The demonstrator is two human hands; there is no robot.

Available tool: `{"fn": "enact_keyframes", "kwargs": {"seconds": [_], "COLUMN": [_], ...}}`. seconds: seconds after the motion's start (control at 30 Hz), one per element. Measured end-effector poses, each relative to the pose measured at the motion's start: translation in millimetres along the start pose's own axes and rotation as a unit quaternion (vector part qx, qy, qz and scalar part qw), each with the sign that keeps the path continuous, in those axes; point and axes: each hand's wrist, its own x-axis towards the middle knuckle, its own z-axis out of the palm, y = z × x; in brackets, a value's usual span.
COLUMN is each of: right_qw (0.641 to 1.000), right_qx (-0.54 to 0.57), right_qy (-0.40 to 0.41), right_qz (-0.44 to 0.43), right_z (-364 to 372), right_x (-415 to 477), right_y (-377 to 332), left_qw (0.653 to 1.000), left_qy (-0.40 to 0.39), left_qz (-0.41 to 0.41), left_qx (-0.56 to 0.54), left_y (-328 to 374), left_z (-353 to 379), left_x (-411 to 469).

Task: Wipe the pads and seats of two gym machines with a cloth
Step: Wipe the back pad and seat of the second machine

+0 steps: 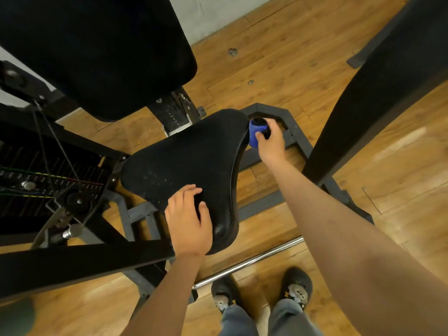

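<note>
1. The seat (184, 161) is black and padded, a rounded triangle with fine perforations and a thin piped seam down its right edge. Its near corner is glossy.
2. The back pad (97, 52), at 11 o'clock from the seat, is a broad matte black slab with rounded corners.
3. The cloth (254, 135) is blue and bunched into a tight wad, dark at the top. It touches the seat's rim at 2 o'clock.
4. I count one seat, one back pad, one cloth and one chrome bar (249, 261). My two dark shoes (297, 284) are at 5 o'clock on the wood-plank floor (278, 57).
5. My right hand (270, 141) grasps the cloth, with the thumb across its near side and the fingers curled over the far side. The bare arm reaches out nearly straight.
6. My left hand (188, 221) lies released on the seat at 6 o'clock, palm down. Its fingers are loosely extended and the thumb is spread to the right.
7. The weight stack (36, 180), at 9 o'clock, is made of dark plates with coloured marks, inside a black steel frame.
</note>
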Motion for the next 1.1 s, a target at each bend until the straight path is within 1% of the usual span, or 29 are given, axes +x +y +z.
{"fn": "enact_keyframes", "kwargs": {"seconds": [0.17,0.27,0.37,0.47,0.57,0.67,0.77,0.87,1.0,1.1], "right_qw": [0.999,0.996,0.993,0.991,0.988,0.991,0.993,0.995,0.996,0.997], "right_qx": [-0.012,-0.022,-0.034,-0.042,-0.062,-0.068,-0.062,-0.060,-0.042,-0.018], "right_qy": [-0.033,-0.071,-0.090,-0.097,-0.096,-0.090,-0.080,-0.068,-0.078,-0.063], "right_qz": [-0.018,-0.042,-0.067,-0.085,-0.102,-0.078,-0.061,-0.049,-0.029,-0.032], "right_z": [-3,1,7,3,-6,-14,-19,-21,-22,-15], "right_x": [-17,-50,-93,-129,-157,-180,-201,-216,-236,-255], "right_y": [10,28,41,48,51,51,50,50,45,42], "left_qw": [1.000,1.000,0.999,0.999,0.997,0.994,0.994,0.994,0.990,0.985], "left_qy": [0.000,0.002,0.012,0.013,0.036,0.057,0.034,-0.009,-0.087,-0.118], "left_qz": [-0.003,0.000,0.006,0.016,0.005,0.000,0.015,0.024,0.050,0.052], "left_qx": [-0.010,-0.020,-0.029,-0.031,-0.069,-0.094,-0.099,-0.109,-0.103,-0.118], "left_y": [-1,0,-1,-2,-6,-14,-29,-45,-53,-59], "left_z": [2,1,0,2,-1,-11,-24,-35,-44,-49], "left_x": [0,-1,1,0,-7,-28,-58,-78,-89,-90]}}
